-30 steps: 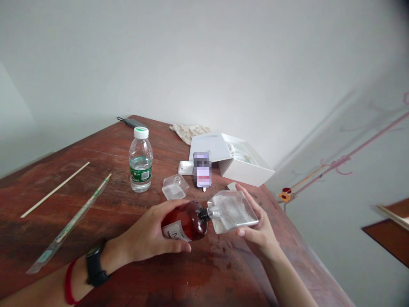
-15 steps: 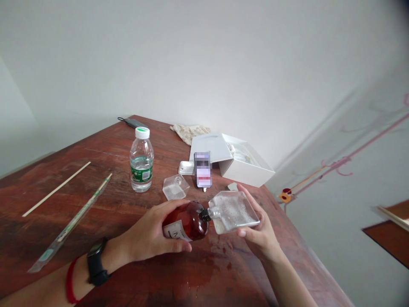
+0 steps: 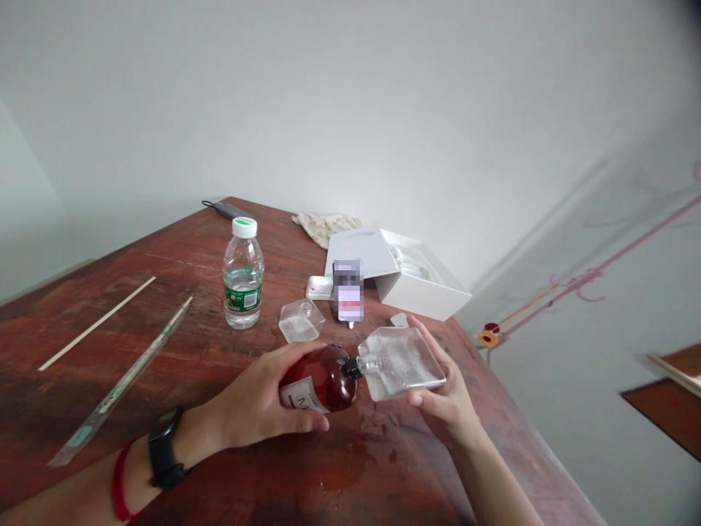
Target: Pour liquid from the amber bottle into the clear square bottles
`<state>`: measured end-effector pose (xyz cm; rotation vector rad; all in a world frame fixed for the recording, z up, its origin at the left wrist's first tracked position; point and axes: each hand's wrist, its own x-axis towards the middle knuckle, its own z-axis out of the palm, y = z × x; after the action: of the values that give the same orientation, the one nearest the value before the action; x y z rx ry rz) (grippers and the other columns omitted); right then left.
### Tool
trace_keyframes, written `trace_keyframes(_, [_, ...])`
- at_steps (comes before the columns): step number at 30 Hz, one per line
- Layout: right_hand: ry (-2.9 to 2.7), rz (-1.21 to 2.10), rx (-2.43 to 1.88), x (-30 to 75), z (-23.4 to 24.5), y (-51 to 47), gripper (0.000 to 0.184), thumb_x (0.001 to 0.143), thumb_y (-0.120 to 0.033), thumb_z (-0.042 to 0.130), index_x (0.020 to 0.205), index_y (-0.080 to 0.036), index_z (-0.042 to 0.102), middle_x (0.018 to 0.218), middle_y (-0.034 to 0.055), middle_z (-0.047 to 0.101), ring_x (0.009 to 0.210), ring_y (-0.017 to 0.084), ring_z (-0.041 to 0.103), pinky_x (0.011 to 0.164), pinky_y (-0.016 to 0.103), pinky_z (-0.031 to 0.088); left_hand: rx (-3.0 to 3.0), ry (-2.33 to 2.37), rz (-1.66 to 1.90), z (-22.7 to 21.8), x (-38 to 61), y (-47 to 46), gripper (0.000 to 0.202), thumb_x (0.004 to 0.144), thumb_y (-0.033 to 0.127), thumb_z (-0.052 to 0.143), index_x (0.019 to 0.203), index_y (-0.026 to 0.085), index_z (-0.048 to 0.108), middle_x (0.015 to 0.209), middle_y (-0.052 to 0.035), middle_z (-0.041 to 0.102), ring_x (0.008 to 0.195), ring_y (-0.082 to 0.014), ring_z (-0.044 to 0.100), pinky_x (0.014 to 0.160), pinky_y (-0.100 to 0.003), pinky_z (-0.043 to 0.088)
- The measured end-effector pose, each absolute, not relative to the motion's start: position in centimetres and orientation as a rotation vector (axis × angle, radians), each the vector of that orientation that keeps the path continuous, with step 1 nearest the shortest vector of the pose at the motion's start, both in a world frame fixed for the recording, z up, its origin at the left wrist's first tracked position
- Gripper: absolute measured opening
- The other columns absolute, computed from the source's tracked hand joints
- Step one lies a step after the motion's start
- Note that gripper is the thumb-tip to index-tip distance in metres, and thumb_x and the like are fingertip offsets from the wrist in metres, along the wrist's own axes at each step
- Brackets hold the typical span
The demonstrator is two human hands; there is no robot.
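Note:
My left hand [image 3: 274, 398] is wrapped round a reddish-brown bottle [image 3: 334, 376] with a pale label, tipped onto its side. In my right hand [image 3: 446, 398] lies a clear flat-sided glass bottle [image 3: 405, 361], also tilted, with small bubbles or drops on its inside. The black threaded neck of the brown bottle meets the narrow neck of the clear one, mouth to mouth. Just beyond my left hand a clear hexagonal container [image 3: 301, 320] sits on the table. Wet drops spot the wood below the two bottles.
A water bottle [image 3: 243, 285] with a green label stands on the wooden table [image 3: 180, 256]. Left of it lie a bare chopstick [image 3: 98, 323] and wrapped chopsticks [image 3: 123, 383]. Farther back are a phone [image 3: 348, 292], a white box [image 3: 421, 296], a cloth [image 3: 323, 228] and a dark pouch [image 3: 225, 210].

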<state>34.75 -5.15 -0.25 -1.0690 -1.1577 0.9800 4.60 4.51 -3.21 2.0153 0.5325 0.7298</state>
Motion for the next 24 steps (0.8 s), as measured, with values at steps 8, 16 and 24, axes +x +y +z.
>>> trace_keyframes(8, [-1.193, 0.992, -1.056, 34.79, -0.18, -5.16, 0.101, 0.065, -0.047, 0.102, 0.156, -0.036, 0.057, 0.134, 0.006, 0.078, 0.12, 0.029, 0.075, 0.104, 0.04, 0.06, 2.045, 0.526, 0.748, -3.12, 4.61, 4.45, 0.091, 0.081, 0.061, 0.091, 0.155, 0.028, 0.05, 0.151, -0.0126, 0.067, 0.132, -0.0376, 0.068, 0.113, -0.053, 0.054])
trace_keyframes(16, [-1.17, 0.982, -1.07, 34.84, -0.33, -5.22, 0.106, 0.063, -0.045, 0.103, 0.157, -0.033, 0.056, 0.133, 0.0075, 0.078, 0.12, 0.03, 0.075, 0.103, 0.04, 0.06, 2.073, 0.518, 0.746, -3.34, 4.6, 4.55, 0.094, 0.08, 0.06, 0.091, 0.157, 0.028, 0.048, 0.15, -0.0133, 0.067, 0.131, -0.0378, 0.068, 0.112, -0.051, 0.055])
trace_keyframes(24, [-1.211, 0.974, -1.06, 35.04, -0.53, -5.17, 0.106, 0.067, -0.047, 0.101, 0.16, -0.037, 0.051, 0.136, 0.007, 0.076, 0.113, 0.032, 0.077, 0.091, 0.044, 0.066, 2.07, 0.52, 0.716, -2.93, 4.61, 4.43, 0.092, 0.082, 0.062, 0.089, 0.157, 0.025, 0.048, 0.154, -0.0149, 0.064, 0.135, -0.0382, 0.066, 0.115, -0.051, 0.054])
